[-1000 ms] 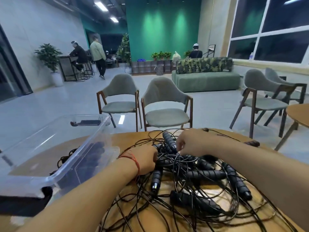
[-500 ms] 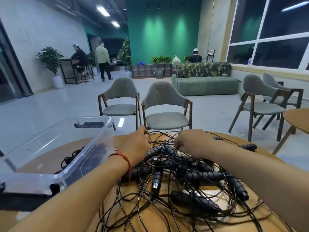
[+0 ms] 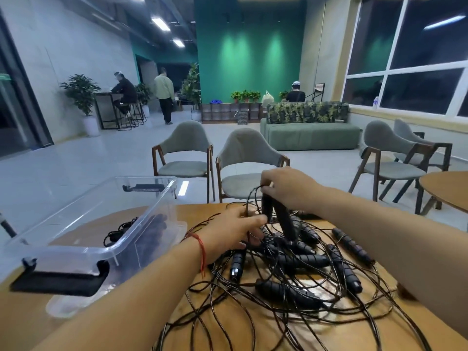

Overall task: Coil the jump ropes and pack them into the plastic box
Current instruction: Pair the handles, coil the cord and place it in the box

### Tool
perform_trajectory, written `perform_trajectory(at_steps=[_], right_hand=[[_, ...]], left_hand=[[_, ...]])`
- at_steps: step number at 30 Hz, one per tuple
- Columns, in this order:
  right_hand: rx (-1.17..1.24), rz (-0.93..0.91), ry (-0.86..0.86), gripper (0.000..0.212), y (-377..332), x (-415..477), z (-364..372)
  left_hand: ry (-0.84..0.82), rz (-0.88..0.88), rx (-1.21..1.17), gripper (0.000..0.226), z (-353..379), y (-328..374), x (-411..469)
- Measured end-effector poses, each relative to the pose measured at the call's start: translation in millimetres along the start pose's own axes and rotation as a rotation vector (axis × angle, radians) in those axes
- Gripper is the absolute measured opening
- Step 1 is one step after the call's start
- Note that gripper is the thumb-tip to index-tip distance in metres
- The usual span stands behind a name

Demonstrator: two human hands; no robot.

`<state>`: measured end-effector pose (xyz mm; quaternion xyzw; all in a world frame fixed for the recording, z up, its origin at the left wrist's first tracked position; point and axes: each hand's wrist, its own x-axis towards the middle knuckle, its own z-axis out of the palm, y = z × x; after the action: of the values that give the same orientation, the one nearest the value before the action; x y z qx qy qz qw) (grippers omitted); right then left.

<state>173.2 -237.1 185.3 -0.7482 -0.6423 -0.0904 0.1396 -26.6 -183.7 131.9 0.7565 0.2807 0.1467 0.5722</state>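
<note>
Pinches two black ribbed jump-rope handles (image 3: pixel 283 219) in right hand (image 3: pixel 288 188), right of clear plastic box (image 3: pixel 143 216); rests left hand (image 3: pixel 233 230) on rope tangle (image 3: pixel 278 259), grip unclear.

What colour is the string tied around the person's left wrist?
Red. It is a thin string bracelet, and the head view, the only one, shows it clearly.

Fingertips of the left hand (image 3: pixel 234 230) are hidden among tangled thin black jump-rope cords (image 3: pixel 291 274), cut off at 6 o'clock. The dark contents (image 3: pixel 152 229) of the clear plastic box (image 3: pixel 76 249) at 9 o'clock are blurred.
</note>
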Motion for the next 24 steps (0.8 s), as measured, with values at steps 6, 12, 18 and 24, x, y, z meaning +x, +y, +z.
perform_trajectory(at_steps=[6, 12, 18, 24], right_hand=[[0.234, 0.091, 0.106, 0.01, 4.3, 6.3, -40.2], [0.444, 0.112, 0.167, 0.008, -12.4, 13.4, -61.7], [0.92, 0.038, 0.05, 0.015, -29.3, 5.2, -70.5], [1.143, -0.027, 0.021, 0.008, -31.1, 4.7, -64.9]], left_hand=[[0.061, 0.1, -0.289, 0.028, -23.5, 29.3, -3.3], [0.225, 0.219, -0.332, 0.03, -12.9, 54.8, -2.1], [0.269, 0.421, 0.101, 0.071, -28.6, 45.7, 14.5], [0.305, 0.362, 0.269, 0.055, -41.7, 52.0, 28.8]])
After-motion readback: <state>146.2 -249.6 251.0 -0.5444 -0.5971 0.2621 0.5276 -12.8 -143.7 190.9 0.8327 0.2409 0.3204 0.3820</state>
